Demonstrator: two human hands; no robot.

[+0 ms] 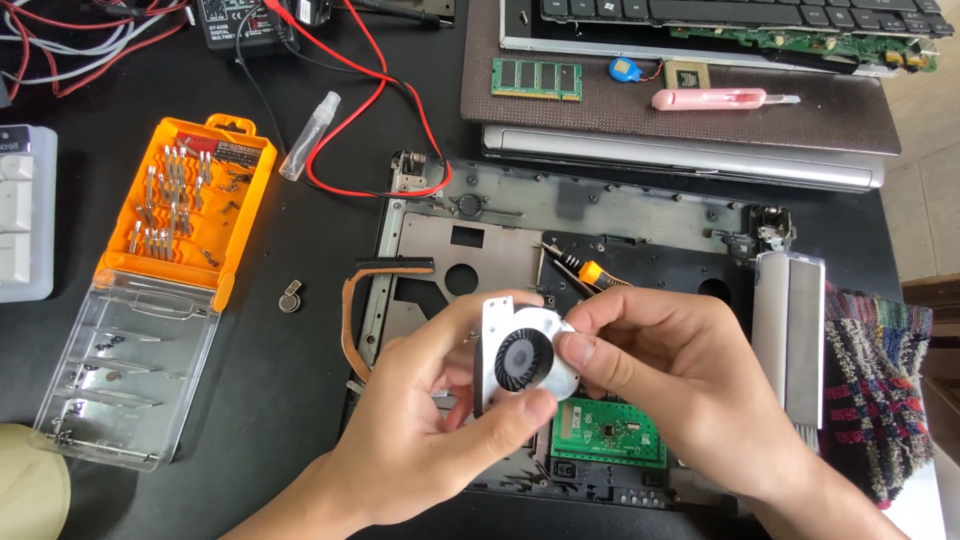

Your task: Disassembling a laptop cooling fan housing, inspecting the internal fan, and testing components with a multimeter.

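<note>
Both hands held a small laptop cooling fan [525,358] above the stripped laptop chassis [560,215]. The fan had a flat, pale metal housing, square on one side and rounded on the other, with a black plastic impeller of fine curved blades at its centre. The left hand [425,440] was curled around it from below, thumb pressed against the lower rim and fingers behind the housing. The right hand [670,365] pinched the rounded edge between thumb and fingertips, closed on the metal.

The chassis was dull grey metal and black plastic, cut with rectangular and round openings. A green touchpad circuit board [608,432] lay in its lower part, just under the hands. A screwdriver with a black and orange handle [585,270] rested on the chassis beyond the fan. A thin copper-coloured ribbon cable [350,320] curved along the left edge.

To the left, on the black table [290,380], sat an orange plastic bit case [190,205] with its clear ribbed lid [130,380] folded open. A small clear spray bottle [310,135] lay near a looping red wire [400,110]. A green memory module [537,79] and a pink utility knife [720,98] rested on a brown laptop lid [850,120]
</note>
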